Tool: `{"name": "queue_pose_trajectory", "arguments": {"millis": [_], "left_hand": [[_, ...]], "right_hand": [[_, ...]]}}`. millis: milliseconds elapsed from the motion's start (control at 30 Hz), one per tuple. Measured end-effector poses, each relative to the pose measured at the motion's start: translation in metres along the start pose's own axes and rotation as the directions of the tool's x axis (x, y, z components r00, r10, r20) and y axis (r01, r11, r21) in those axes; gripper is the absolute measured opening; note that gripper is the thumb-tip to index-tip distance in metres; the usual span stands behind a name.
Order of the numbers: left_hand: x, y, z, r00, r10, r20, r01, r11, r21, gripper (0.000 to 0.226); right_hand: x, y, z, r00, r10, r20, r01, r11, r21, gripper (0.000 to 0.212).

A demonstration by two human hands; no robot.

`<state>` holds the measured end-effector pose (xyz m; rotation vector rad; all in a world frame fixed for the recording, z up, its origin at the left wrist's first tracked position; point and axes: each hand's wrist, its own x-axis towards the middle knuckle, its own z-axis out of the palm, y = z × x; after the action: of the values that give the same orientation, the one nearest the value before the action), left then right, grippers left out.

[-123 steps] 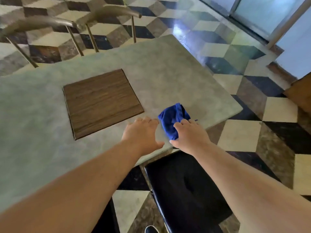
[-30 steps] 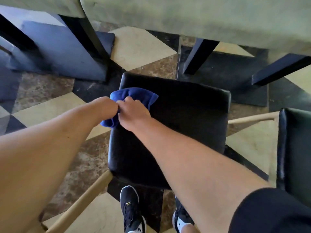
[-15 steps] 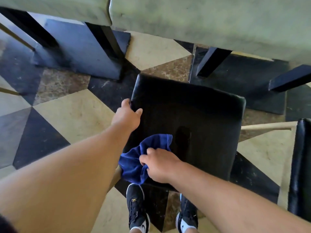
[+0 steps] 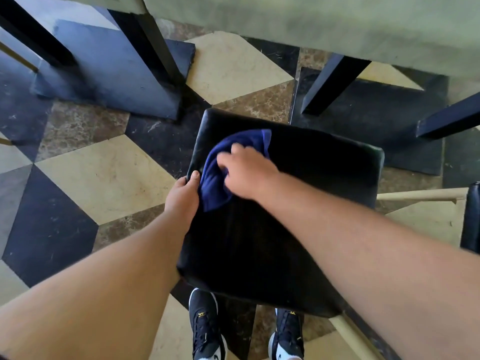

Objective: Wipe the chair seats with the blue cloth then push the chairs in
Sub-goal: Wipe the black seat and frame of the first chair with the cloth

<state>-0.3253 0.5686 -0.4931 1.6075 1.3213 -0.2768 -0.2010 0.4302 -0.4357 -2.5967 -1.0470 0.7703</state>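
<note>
A black padded chair seat stands below me, pulled out from under the grey table. The blue cloth lies bunched on the seat's far left part. My right hand presses down on the cloth and grips it; the hand is blurred. My left hand clasps the seat's left edge, thumb on top, right beside the cloth. A second black chair seat shows at the right edge of the view.
Dark table legs and flat dark base plates stand on the checkered stone floor beyond the seat. Another leg stands at the right. A light wooden chair rail runs between the two seats. My shoes are under the near edge.
My right hand has swept the cloth from the seat's near left corner up to its far left part. My left hand keeps hold of the left edge.
</note>
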Motion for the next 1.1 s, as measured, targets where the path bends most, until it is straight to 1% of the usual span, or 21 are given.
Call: {"name": "queue_pose_trajectory", "arguments": {"millis": [67, 133, 200, 267, 333, 433, 500, 600, 667, 700, 733, 800, 900, 1000, 1100], "left_hand": [[0.002, 0.000, 0.000, 0.999, -0.031, -0.010, 0.031, 1.000, 0.004, 0.048], [0.002, -0.001, 0.000, 0.999, -0.044, -0.007, 0.044, 0.999, 0.022, 0.048], [0.002, -0.001, 0.000, 1.000, -0.028, -0.006, 0.028, 0.999, 0.030, 0.042], [0.004, 0.001, 0.000, 1.000, -0.008, -0.005, 0.008, 1.000, 0.016, 0.032], [0.005, 0.003, 0.000, 1.000, 0.005, 0.002, -0.005, 1.000, 0.012, 0.028], [0.003, 0.005, -0.001, 1.000, 0.008, -0.026, -0.006, 0.999, 0.052, 0.036], [0.000, 0.004, 0.000, 0.999, 0.006, -0.043, -0.003, 0.997, 0.073, 0.046], [-0.002, 0.003, 0.002, 0.996, 0.050, -0.072, -0.037, 0.986, 0.161, 0.060], [-0.005, 0.003, 0.005, 0.993, 0.085, -0.088, -0.066, 0.977, 0.202, 0.062], [-0.007, 0.003, 0.006, 0.991, 0.097, -0.094, -0.075, 0.974, 0.213, 0.062], [-0.008, 0.002, 0.007, 0.990, 0.107, -0.096, -0.084, 0.972, 0.219, 0.063], [-0.010, 0.001, 0.008, 0.989, 0.114, -0.097, -0.091, 0.972, 0.219, 0.065], [-0.010, 0.000, 0.008, 0.990, 0.107, -0.094, -0.085, 0.974, 0.211, 0.067], [-0.008, -0.001, 0.009, 0.988, 0.120, -0.096, -0.098, 0.973, 0.208, 0.067], [-0.007, -0.003, 0.008, 0.988, 0.122, -0.093, -0.102, 0.975, 0.198, 0.066]], "right_hand": [[0.024, 0.013, -0.015, 0.999, 0.027, -0.031, -0.028, 0.999, -0.025, 0.021], [0.035, 0.019, -0.022, 0.996, 0.056, -0.075, -0.059, 0.998, -0.026, 0.023], [0.031, 0.016, -0.019, 0.988, 0.096, -0.119, -0.098, 0.995, -0.013, 0.029], [0.006, 0.003, -0.006, 0.993, 0.087, -0.085, -0.089, 0.996, -0.022, 0.036], [-0.035, -0.015, 0.015, 1.000, 0.007, -0.010, -0.007, 0.999, -0.034, 0.037], [-0.101, -0.034, 0.043, 0.982, -0.148, 0.115, 0.152, 0.988, -0.028, 0.033], [-0.140, -0.040, 0.058, 0.933, -0.269, 0.237, 0.279, 0.960, -0.009, 0.028], [-0.179, -0.032, 0.069, 0.821, -0.428, 0.378, 0.466, 0.885, -0.010, 0.023], [-0.183, -0.021, 0.065, 0.783, -0.463, 0.415, 0.522, 0.852, -0.035, 0.019], [-0.177, -0.014, 0.059, 0.785, -0.462, 0.411, 0.529, 0.847, -0.057, 0.018], [-0.168, -0.006, 0.052, 0.805, -0.447, 0.389, 0.512, 0.856, -0.076, 0.017], [-0.138, 0.016, 0.033, 0.877, -0.375, 0.302, 0.426, 0.896, -0.127, 0.018], [-0.080, 0.051, -0.002, 0.966, -0.241, 0.096, 0.256, 0.945, -0.203, 0.020], [-0.022, 0.080, -0.032, 0.997, -0.068, -0.028, 0.061, 0.977, -0.206, 0.019], [0.013, 0.098, -0.051, 0.991, 0.094, -0.098, -0.105, 0.988, -0.111, 0.019]]}}
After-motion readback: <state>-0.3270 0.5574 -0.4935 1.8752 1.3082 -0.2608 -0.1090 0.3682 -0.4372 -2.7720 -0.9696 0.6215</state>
